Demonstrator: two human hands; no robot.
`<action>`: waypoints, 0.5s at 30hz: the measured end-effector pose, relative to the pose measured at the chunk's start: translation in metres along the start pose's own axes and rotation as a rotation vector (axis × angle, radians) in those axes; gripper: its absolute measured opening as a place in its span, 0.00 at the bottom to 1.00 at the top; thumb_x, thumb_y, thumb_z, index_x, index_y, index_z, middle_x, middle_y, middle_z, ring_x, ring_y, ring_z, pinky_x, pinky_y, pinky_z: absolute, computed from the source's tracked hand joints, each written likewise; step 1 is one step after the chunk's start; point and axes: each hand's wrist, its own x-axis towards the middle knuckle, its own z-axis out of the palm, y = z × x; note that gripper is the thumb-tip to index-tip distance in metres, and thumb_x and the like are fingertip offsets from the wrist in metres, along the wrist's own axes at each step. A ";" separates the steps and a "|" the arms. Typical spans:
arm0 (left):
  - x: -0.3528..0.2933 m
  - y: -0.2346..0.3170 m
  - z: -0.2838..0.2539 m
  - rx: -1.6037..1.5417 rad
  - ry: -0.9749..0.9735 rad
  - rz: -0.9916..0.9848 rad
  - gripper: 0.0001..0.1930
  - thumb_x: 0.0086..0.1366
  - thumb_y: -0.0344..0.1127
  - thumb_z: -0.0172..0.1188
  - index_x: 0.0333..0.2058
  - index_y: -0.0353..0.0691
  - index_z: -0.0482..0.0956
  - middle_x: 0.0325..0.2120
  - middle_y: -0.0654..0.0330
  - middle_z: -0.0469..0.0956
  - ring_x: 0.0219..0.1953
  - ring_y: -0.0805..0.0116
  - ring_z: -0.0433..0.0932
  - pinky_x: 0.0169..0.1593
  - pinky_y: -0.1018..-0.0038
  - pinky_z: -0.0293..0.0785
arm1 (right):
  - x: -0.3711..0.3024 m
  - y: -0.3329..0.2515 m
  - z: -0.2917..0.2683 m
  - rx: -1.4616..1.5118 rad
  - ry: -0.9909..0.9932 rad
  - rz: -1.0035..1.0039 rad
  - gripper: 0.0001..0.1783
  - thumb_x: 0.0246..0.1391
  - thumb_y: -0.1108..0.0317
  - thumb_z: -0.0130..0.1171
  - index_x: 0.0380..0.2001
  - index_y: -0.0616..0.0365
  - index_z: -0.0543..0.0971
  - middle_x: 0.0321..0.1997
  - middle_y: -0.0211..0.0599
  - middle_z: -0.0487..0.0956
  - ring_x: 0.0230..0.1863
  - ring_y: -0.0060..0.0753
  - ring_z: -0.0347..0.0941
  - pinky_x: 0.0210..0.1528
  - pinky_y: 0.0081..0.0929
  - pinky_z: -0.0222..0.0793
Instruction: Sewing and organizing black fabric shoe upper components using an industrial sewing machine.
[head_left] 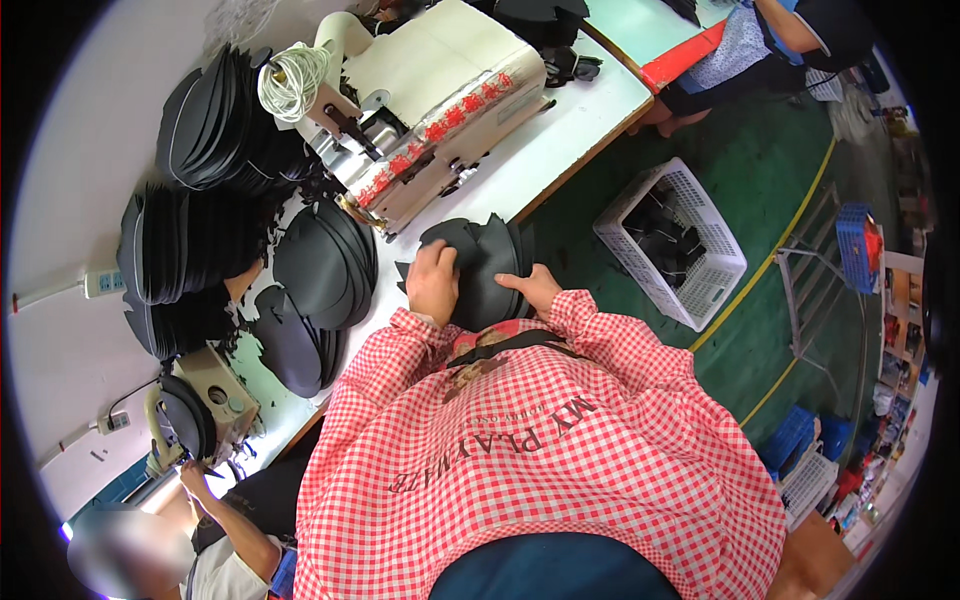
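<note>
- Stack of black pieces (pixel 487 287) — thin, matt, smooth-faced sheets with curved outlines and a pointed, notched top edge — is held at the near edge of the surface (pixel 595 110), close to the person's body. Its lower end meets the shirt, and whether it rests on anything is hard to tell.
- Left hand (pixel 432 285): fingers bent and closed on the stack's upper left part; their tips are partly lost against the black.
- Right hand (pixel 538 288): thumb laid on the front face, closed against the stack's right side; the other fingers are mostly hidden behind it.
- Checked sleeves in red and white cloth, loosely wrinkled, cover both forearms.
- Fanned piles (pixel 325 265) of rounded black sheets lie left of the hands on the smooth white surface.
- Sewing machine (pixel 440 70): boxy, cream-coloured, with worn red marks along its edge; a coil of pale cord (pixel 295 82) hangs at its head.
- Taller black stacks (pixel 160 245) stand by the wall, their bases hidden.
- Plastic crate (pixel 722 270), pale and perforated, sits on the green floor (pixel 570 225); its dark contents are indistinct.
- Two co-workers are partly cut off, lower left and upper right.
</note>
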 end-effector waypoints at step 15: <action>0.021 -0.020 0.005 -0.049 -0.115 -0.059 0.24 0.45 0.33 0.68 0.44 0.37 0.74 0.49 0.51 0.71 0.52 0.48 0.68 0.54 0.61 0.66 | -0.019 -0.040 0.001 0.166 0.030 0.168 0.34 0.41 0.69 0.69 0.47 0.80 0.66 0.47 0.61 0.73 0.38 0.45 0.79 0.40 0.36 0.79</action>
